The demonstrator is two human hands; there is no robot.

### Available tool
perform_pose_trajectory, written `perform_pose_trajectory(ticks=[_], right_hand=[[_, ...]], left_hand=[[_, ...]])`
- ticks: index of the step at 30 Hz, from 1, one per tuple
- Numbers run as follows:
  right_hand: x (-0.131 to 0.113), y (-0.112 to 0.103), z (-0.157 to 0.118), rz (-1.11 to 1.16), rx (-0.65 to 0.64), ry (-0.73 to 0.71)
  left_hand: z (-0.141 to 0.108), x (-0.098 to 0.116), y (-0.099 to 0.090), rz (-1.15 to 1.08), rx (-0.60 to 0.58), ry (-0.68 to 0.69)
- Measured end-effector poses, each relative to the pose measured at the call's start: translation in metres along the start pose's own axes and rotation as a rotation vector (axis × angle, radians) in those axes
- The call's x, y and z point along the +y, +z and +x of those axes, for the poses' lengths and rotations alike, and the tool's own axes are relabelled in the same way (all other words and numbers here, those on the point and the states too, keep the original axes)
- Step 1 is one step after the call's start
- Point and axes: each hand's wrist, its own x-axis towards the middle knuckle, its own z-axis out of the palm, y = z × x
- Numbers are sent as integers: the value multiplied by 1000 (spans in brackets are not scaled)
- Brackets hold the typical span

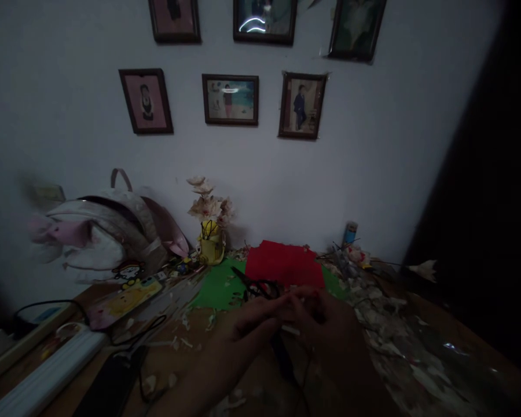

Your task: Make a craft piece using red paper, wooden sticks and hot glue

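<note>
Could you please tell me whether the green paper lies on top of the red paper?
No, the red paper lies over the green paper, which shows at its left and right.

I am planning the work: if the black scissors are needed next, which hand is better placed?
Probably the left hand: the black scissors lie just beyond it. The right hand sits farther right, though both seem occupied.

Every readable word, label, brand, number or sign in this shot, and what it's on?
None legible.
Blue cylindrical item by the wall: any label too small and dark to read.
Cartoon-print case: picture shows; no lettering can be made out.
Red sheet: no printing visible.
Lower-middle framed photo: no readable caption.
</note>
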Motion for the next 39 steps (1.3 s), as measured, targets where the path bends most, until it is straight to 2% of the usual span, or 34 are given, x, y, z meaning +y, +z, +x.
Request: perform_pose_trajectory(ticks=[5,7,9,10,14,16,19,22,26,29,32,35,37,39], right_hand=[[4,2,2,-68,119,-87],[5,1,2,-68,216,-62],[4,-1,2,8,236,-16],[4,-2,1,68,176,9],[-2,-1,-5,298,-250,98],[-6,-1,-8,404,-351,166],[-10,0,-10,540,-422,261],[-11,0,-11,578,-464,268],[-9,0,-13,515,-459,240],[-11,-5,-14,363,-487,153],[-17,-10,-15,175,-620,35],[-21,-11,-19,168,-717,-2],[-21,-8,-20,216,-686,0],[-20,-4,-20,212,-622,7]], left_hand=[[2,-1,0,-34,-10,4],[3,-3,1,-60,54,-22],[4,-5,2,-75,139,-49],[4,-5,2,-86,172,-66],[7,-6,0,-180,215,-138],[8,-7,-2,-202,209,-149],[8,-8,-6,-173,169,-138],[7,-5,-8,-135,162,-99],[5,3,-11,0,169,-112],[5,7,-13,79,167,-146],[4,9,-12,117,61,-197],[4,7,-10,113,-83,-240],[6,5,-10,101,-89,-238],[7,4,-10,110,-12,-220]])
